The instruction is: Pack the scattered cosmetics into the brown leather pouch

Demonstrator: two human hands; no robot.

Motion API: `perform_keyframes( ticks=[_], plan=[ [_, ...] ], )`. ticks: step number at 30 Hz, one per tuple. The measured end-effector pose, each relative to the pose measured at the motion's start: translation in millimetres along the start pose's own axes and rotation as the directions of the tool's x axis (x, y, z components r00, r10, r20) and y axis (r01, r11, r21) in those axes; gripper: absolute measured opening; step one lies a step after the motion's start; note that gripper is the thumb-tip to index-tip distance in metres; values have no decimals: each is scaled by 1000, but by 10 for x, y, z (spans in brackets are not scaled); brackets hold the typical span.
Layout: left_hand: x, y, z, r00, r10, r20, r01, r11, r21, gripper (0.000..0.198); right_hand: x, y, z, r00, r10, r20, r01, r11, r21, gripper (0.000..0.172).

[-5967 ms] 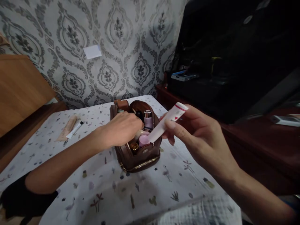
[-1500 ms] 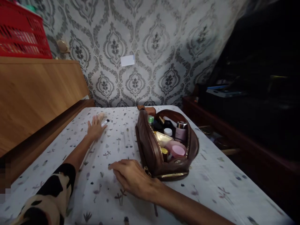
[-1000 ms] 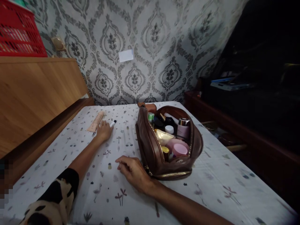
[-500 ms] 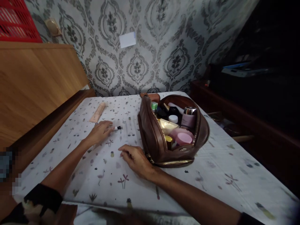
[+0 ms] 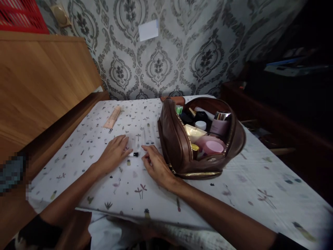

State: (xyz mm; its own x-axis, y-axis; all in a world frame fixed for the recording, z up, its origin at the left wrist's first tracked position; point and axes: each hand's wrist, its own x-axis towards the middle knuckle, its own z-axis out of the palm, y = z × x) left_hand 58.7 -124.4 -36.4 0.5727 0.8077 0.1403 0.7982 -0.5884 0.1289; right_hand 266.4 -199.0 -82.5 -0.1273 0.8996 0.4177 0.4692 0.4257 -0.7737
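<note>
My left hand [image 5: 114, 152] is palm down over the cloth, its fingers closed around a slim pale tube with a black cap [image 5: 135, 154]. Only the capped end pokes out past the thumb; the rest is under the hand. To the right, my right hand [image 5: 157, 166] rests near the table with loosely bent fingers and nothing visible in them. Its fingertips are close to the black cap but apart from it. Just beyond this hand stands a brown toiletry bag [image 5: 173, 139], unzipped, holding a pink-lidded jar [image 5: 213, 147], a lilac bottle [image 5: 220, 125] and several other cosmetics.
A peach squeeze tube [image 5: 112, 117] lies toward the back left of the patterned tablecloth [image 5: 104, 194]. Wooden furniture [image 5: 47, 73] borders the left side, with a red basket [image 5: 20, 15] on top. A patterned wall [image 5: 158, 66] closes off the back.
My left hand has come nearer to me, bringing the black-capped tube along. The gap between the cap and my right fingers has narrowed. The view has shifted slightly.
</note>
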Motion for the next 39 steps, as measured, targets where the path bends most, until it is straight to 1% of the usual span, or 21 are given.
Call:
perform_keyframes(
  ticks=[3, 5, 8, 9, 11, 14, 17, 20, 23, 27, 33, 36, 39],
  plan=[
    [-168, 0, 108, 996, 28, 86, -32, 998, 54, 57, 6, 10, 2, 1000, -8, 25, 7, 1000, 6, 40],
    [-334, -5, 137, 994, 56, 99, -60, 997, 38, 58, 3, 6, 5, 999, -13, 50, 12, 1000, 17, 36],
    [-571, -16, 89, 990, 133, 53, -130, 990, -50, 49, -10, -22, 0, 994, -21, 104, 19, 999, 28, 30],
    [-623, -15, 58, 988, 150, 28, -148, 986, -78, 44, -15, -37, -6, 992, -26, 120, 23, 999, 25, 29],
    [-669, -3, -6, 989, 149, -1, -148, 981, -122, 34, -20, -70, -24, 989, -35, 145, 33, 999, 14, 27],
    [-615, 37, -75, 993, 121, 5, -118, 976, -184, 26, -9, -116, -61, 986, -27, 163, 24, 999, 25, 25],
    [-497, 71, -83, 991, 129, -25, -131, 961, -243, 22, 19, -137, -89, 981, 33, 192, -58, 990, 127, 29],
    [-403, 76, -17, 984, 139, -110, -163, 952, -258, 21, 46, -129, -90, 971, 97, 220, -156, 951, 266, 30],
    [-371, 66, 80, 977, 125, -172, -165, 956, -242, 18, 60, -108, -72, 971, 139, 194, -199, 919, 341, 23],
    [-390, 59, 129, 976, 122, -179, -168, 948, -269, 17, 63, -92, -50, 977, 162, 137, -203, 904, 376, 17],
    [-362, 71, 58, 957, 215, -194, -264, 923, -280, 25, 62, -106, -35, 971, 189, 143, -233, 877, 420, 20],
    [-345, 62, 33, 947, 239, -213, -295, 911, -288, 31, 46, -129, -32, 976, 168, 140, -212, 879, 427, 16],
    [-360, 46, 6, 957, 226, -185, -277, 899, -338, 36, 23, -154, -31, 980, 137, 145, -188, 881, 433, 14]
  ],
)
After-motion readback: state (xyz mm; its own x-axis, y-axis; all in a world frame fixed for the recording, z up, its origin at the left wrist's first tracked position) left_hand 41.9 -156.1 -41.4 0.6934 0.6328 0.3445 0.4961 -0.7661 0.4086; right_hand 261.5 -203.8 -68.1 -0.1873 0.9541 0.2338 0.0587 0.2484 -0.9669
